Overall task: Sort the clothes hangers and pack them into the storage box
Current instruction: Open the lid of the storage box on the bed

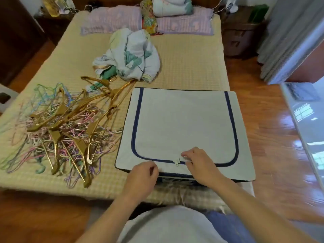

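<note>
Bedroom scene: bed (184,67) with a yellow checked mat cover, wood floor around it, dark nightstand (240,37) at the far right of the headboard end, grey curtain (287,37) on the right. Purple striped pillows (112,21) and a floral bolster (149,16) at the far end, crumpled floral blanket (129,55) mid-bed.

Storage box (184,127), white fabric with a navy zipper line, sits on the near right part of the bed, lid flap zipped closed. Zipper pull (176,161) is at the middle of the near edge of the lid.

Hanger pile (59,130) lies on the bed just left of the box: gold hangers on top of a tangle of thin pastel wire hangers, all loose, not in the box.

Right hand (199,163) rests on the lid's near edge, fingers curled at the zipper line right beside the pull; cannot tell if it actually pinches anything. Left hand (142,176) hovers at the near left of the box front, fingers loosely curled, holding nothing, well apart from the hangers.
</note>
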`<move>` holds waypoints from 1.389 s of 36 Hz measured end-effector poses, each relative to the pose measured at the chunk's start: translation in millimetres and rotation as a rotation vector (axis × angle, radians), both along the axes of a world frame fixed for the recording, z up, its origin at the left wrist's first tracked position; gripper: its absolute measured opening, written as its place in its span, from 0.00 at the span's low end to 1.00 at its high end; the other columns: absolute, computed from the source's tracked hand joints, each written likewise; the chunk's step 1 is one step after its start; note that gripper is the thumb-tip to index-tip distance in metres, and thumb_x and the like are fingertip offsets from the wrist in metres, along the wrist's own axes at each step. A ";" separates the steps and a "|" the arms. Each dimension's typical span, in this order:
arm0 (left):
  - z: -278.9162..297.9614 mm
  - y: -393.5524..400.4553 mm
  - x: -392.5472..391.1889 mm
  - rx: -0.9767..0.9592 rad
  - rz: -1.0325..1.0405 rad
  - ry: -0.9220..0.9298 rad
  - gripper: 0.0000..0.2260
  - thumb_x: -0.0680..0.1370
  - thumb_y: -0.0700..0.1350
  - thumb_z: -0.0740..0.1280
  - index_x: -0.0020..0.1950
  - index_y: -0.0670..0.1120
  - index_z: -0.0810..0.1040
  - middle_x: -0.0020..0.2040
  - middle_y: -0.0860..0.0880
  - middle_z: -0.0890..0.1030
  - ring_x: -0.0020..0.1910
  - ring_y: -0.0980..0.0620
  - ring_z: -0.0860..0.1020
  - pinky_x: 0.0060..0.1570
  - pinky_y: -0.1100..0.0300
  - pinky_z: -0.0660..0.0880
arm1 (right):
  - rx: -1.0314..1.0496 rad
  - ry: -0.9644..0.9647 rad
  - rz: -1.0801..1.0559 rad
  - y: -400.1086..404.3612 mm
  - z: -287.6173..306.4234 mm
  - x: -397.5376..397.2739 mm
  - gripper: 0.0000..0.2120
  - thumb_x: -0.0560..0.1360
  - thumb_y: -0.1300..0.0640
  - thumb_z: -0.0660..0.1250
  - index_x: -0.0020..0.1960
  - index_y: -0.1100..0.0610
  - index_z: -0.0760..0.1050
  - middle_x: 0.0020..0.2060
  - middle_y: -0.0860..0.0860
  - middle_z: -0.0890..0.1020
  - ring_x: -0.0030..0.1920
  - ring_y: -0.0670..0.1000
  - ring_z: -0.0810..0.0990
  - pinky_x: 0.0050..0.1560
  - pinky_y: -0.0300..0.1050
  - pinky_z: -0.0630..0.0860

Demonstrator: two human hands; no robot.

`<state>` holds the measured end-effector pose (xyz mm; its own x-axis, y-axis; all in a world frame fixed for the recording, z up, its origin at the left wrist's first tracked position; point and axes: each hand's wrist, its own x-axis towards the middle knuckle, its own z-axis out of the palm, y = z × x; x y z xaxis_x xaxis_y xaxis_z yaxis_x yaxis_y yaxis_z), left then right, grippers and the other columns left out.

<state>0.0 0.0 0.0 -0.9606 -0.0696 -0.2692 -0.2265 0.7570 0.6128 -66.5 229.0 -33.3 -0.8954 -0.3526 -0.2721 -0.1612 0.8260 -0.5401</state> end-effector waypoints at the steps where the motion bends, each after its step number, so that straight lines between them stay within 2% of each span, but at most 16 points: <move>1: -2.5 4.4 -1.4 -0.020 -0.030 0.000 0.09 0.81 0.46 0.63 0.44 0.51 0.79 0.39 0.56 0.80 0.38 0.57 0.77 0.42 0.53 0.77 | 0.016 -0.002 0.049 -2.8 -1.1 -1.1 0.18 0.82 0.55 0.60 0.72 0.48 0.72 0.63 0.48 0.73 0.62 0.50 0.70 0.66 0.46 0.70; 4: -5.0 23.0 -8.1 -0.097 -0.118 0.021 0.05 0.81 0.47 0.64 0.51 0.51 0.80 0.45 0.56 0.81 0.44 0.57 0.77 0.46 0.57 0.77 | 0.100 0.009 0.219 -12.2 -4.2 -10.0 0.21 0.82 0.52 0.61 0.75 0.46 0.68 0.66 0.49 0.70 0.64 0.53 0.68 0.67 0.48 0.70; 6: -12.1 31.2 -10.1 -0.140 -0.211 0.069 0.06 0.81 0.47 0.64 0.55 0.52 0.80 0.49 0.56 0.81 0.49 0.55 0.76 0.47 0.58 0.76 | 0.166 0.043 0.287 -16.9 -5.5 -16.0 0.20 0.82 0.50 0.62 0.73 0.47 0.70 0.66 0.50 0.71 0.62 0.54 0.69 0.65 0.49 0.71; 10: -16.6 35.7 -23.4 -0.151 -0.281 0.078 0.10 0.81 0.50 0.62 0.62 0.53 0.77 0.51 0.57 0.80 0.50 0.55 0.77 0.47 0.57 0.76 | 0.219 0.043 0.287 -19.5 5.9 -29.6 0.09 0.80 0.48 0.64 0.58 0.49 0.76 0.56 0.47 0.75 0.57 0.51 0.70 0.58 0.47 0.72; 13: -18.4 35.4 -29.5 -0.137 -0.285 0.023 0.09 0.81 0.53 0.62 0.61 0.56 0.74 0.50 0.57 0.79 0.46 0.55 0.78 0.46 0.53 0.78 | 0.204 0.008 0.275 -21.0 13.4 -26.4 0.05 0.79 0.48 0.66 0.49 0.48 0.72 0.48 0.46 0.75 0.51 0.50 0.70 0.52 0.46 0.71; 18: -20.4 33.3 -41.7 -0.155 -0.331 -0.002 0.10 0.82 0.52 0.61 0.63 0.57 0.72 0.53 0.55 0.80 0.45 0.53 0.80 0.46 0.52 0.79 | 0.188 0.043 0.332 -21.5 16.3 -19.8 0.13 0.80 0.55 0.66 0.43 0.46 0.62 0.41 0.44 0.68 0.43 0.49 0.68 0.43 0.44 0.67; 21: -21.1 35.1 -46.1 -0.208 -0.386 0.048 0.10 0.83 0.52 0.59 0.64 0.56 0.72 0.52 0.54 0.79 0.43 0.51 0.80 0.43 0.52 0.78 | 0.157 0.024 0.293 -19.5 22.5 -17.2 0.12 0.80 0.55 0.64 0.44 0.46 0.63 0.41 0.43 0.68 0.43 0.48 0.68 0.43 0.43 0.68; 25: -23.8 38.1 -48.1 -0.340 -0.474 0.107 0.11 0.79 0.59 0.60 0.55 0.54 0.73 0.43 0.54 0.79 0.33 0.52 0.78 0.30 0.53 0.76 | 0.093 -0.020 0.223 -21.5 31.6 -11.2 0.09 0.82 0.56 0.60 0.44 0.47 0.64 0.41 0.44 0.70 0.43 0.47 0.69 0.45 0.43 0.69; 27: -22.2 43.1 -48.5 -0.365 -0.495 0.084 0.14 0.77 0.61 0.58 0.53 0.53 0.73 0.41 0.54 0.79 0.32 0.52 0.78 0.29 0.53 0.76 | 0.070 -0.047 0.187 -22.3 33.5 -8.8 0.09 0.81 0.58 0.59 0.44 0.48 0.64 0.40 0.44 0.72 0.43 0.48 0.71 0.46 0.46 0.72; 31: -17.9 48.0 -51.4 -0.462 -0.517 0.044 0.11 0.79 0.45 0.64 0.61 0.49 0.71 0.51 0.50 0.79 0.44 0.48 0.80 0.42 0.51 0.79 | 0.036 -0.071 0.128 -24.4 33.7 -8.3 0.11 0.80 0.59 0.59 0.42 0.47 0.63 0.39 0.44 0.72 0.41 0.48 0.71 0.44 0.45 0.70; 34: -14.1 49.9 -48.7 -0.446 -0.531 -0.013 0.14 0.68 0.42 0.76 0.50 0.48 0.76 0.40 0.51 0.78 0.34 0.51 0.77 0.29 0.57 0.73 | 0.001 -0.076 0.090 -25.7 34.1 -5.6 0.12 0.79 0.60 0.59 0.40 0.47 0.63 0.38 0.43 0.72 0.40 0.47 0.70 0.42 0.43 0.69; 35: -12.9 50.4 -47.5 -0.446 -0.526 -0.010 0.15 0.66 0.41 0.77 0.47 0.49 0.75 0.38 0.51 0.77 0.33 0.51 0.76 0.27 0.57 0.69 | -0.004 -0.080 0.078 -25.6 33.9 -4.4 0.11 0.79 0.60 0.59 0.40 0.48 0.64 0.38 0.44 0.72 0.40 0.47 0.70 0.42 0.43 0.70; 38: -10.9 48.1 -40.2 -0.430 -0.465 -0.018 0.09 0.76 0.38 0.66 0.53 0.48 0.72 0.47 0.50 0.76 0.43 0.50 0.75 0.36 0.57 0.65 | -0.025 -0.090 0.034 -23.6 32.5 -2.0 0.08 0.79 0.60 0.60 0.43 0.49 0.69 0.40 0.44 0.75 0.43 0.46 0.72 0.46 0.47 0.75; 40: -13.2 46.7 -37.3 -0.388 -0.355 -0.011 0.05 0.79 0.39 0.61 0.51 0.48 0.70 0.47 0.50 0.74 0.42 0.50 0.73 0.37 0.57 0.64 | -0.047 -0.094 0.024 -22.6 31.9 -1.1 0.07 0.79 0.60 0.59 0.47 0.48 0.71 0.44 0.44 0.77 0.45 0.46 0.74 0.50 0.48 0.76; 44: -12.1 50.0 -32.4 -0.287 -0.213 -0.071 0.06 0.83 0.43 0.56 0.46 0.49 0.67 0.43 0.53 0.71 0.39 0.51 0.73 0.37 0.57 0.65 | -0.038 -0.138 0.024 -23.7 35.9 -2.1 0.14 0.81 0.58 0.59 0.65 0.49 0.72 0.59 0.47 0.80 0.59 0.50 0.77 0.60 0.46 0.75; 50: -8.2 45.9 -34.9 -0.357 -0.198 -0.156 0.05 0.81 0.44 0.56 0.47 0.49 0.69 0.43 0.54 0.73 0.38 0.52 0.74 0.40 0.54 0.74 | 0.069 -0.091 0.149 -21.1 40.0 -3.0 0.19 0.80 0.59 0.57 0.71 0.52 0.66 0.52 0.55 0.82 0.50 0.56 0.79 0.51 0.51 0.76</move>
<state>-34.9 45.9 -8.2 -0.9145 -0.0031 -0.4045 -0.1250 0.9532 0.2752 -69.5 208.0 6.8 -0.8053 -0.4574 -0.3771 -0.2379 0.8320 -0.5012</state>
